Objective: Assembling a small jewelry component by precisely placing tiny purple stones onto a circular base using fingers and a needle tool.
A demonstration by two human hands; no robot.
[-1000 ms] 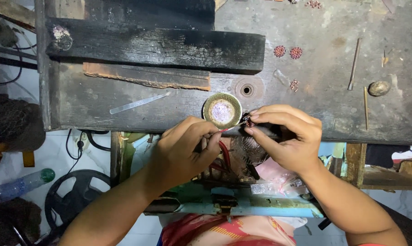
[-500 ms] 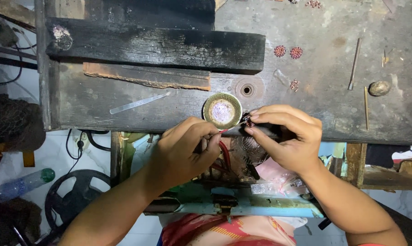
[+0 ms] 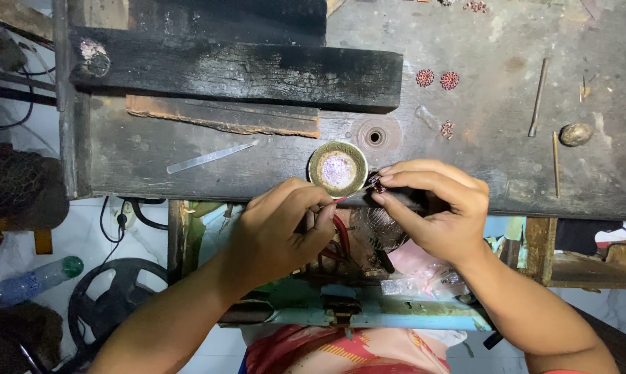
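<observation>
The right hand (image 3: 434, 208) pinched a small red-stoned ornament (image 3: 376, 183) at its fingertips; the left hand (image 3: 281, 232) gripped red-handled pliers (image 3: 340, 228) (tips touching it). A slip could have flicked it beyond the fingertips into the little round dish (image 3: 338, 169).

Workbench (image 3: 465, 83) grey, stained, with charred black beam (image 3: 236, 69) and rusty brown strip (image 3: 223, 116) below it. Small round cup (image 3: 338, 169) has dull olive-gold rim, pale lilac glittery inside. Tiny ornaments (image 3: 437, 78) red-pink with dotted floral pattern. Tool handles (image 3: 340, 232) red. Flat blade (image 3: 212, 157) silvery grey. Pebble (image 3: 575, 134) tan-grey. Bottle (image 3: 32, 280) clear bluish with green cap. Wheel (image 3: 108, 305) black. Garment (image 3: 340, 352) red-orange, patterned. Tray (image 3: 368, 315) light teal.
</observation>
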